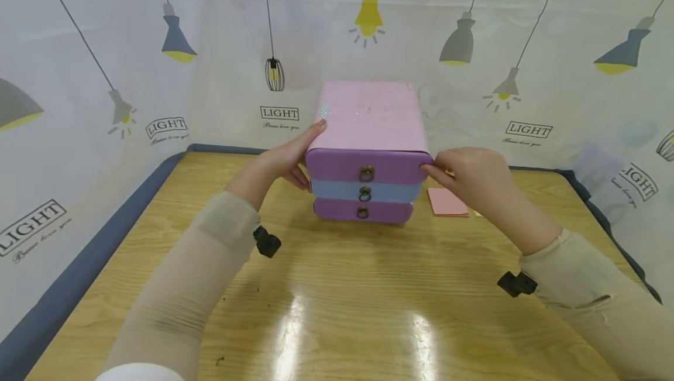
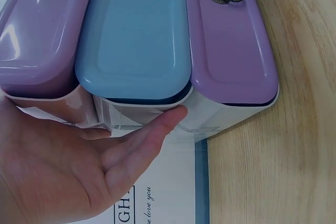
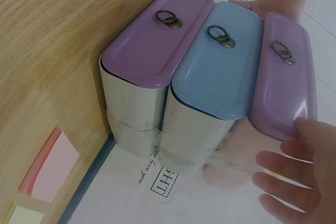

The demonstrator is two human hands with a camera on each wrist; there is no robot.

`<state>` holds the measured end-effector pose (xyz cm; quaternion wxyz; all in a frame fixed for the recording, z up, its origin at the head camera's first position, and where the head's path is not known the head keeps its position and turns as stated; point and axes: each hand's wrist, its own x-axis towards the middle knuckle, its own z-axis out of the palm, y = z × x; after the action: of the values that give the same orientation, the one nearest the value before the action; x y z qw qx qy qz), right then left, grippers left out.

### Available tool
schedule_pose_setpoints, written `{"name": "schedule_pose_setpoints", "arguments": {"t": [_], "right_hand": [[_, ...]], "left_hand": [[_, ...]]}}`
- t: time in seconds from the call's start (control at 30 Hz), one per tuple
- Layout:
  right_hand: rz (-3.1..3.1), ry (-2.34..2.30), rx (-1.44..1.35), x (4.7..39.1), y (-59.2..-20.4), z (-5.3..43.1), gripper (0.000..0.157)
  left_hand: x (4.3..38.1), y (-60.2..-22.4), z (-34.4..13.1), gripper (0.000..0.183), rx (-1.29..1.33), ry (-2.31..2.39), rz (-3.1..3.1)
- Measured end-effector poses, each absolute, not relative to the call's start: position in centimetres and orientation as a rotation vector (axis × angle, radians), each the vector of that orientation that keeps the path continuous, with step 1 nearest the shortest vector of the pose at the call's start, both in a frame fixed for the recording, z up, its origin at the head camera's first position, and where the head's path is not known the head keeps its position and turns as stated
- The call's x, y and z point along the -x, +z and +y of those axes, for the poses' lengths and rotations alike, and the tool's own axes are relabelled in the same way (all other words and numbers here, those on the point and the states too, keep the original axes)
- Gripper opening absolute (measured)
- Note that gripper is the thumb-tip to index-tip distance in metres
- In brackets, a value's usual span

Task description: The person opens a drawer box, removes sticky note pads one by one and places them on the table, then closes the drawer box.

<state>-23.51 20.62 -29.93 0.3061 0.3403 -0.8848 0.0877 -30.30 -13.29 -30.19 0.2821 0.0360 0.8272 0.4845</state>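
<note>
A small three-drawer box with a pink top stands on the table. Its fronts are a purple top drawer, a blue middle drawer and a purple bottom drawer, each with a bronze ring pull. My left hand rests against the box's left side, thumb on the top edge and fingers straight along the wall. At the right end of the top drawer, my right hand pinches the front's edge between thumb and index finger. The other right fingers are spread beside the box in the right wrist view.
Pink sticky notes lie on the wooden table right of the box, with a pale yellow pad beside them. A curtain printed with lamps hangs behind and at both sides.
</note>
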Motion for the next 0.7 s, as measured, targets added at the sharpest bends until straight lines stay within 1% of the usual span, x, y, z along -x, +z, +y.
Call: {"name": "schedule_pose_setpoints", "arguments": {"t": [0.47, 0.7], "right_hand": [[-2.428, 0.237, -0.840, 24.43, -29.85, 20.60, 0.029], [-2.390, 0.216, -0.861, 24.04, -29.85, 20.25, 0.030]], "left_hand": [[30.14, -30.18, -13.21, 0.103, -0.096, 1.314, 2.212], [30.30, -30.32, -13.27, 0.104, -0.079, 1.308, 2.207]]}}
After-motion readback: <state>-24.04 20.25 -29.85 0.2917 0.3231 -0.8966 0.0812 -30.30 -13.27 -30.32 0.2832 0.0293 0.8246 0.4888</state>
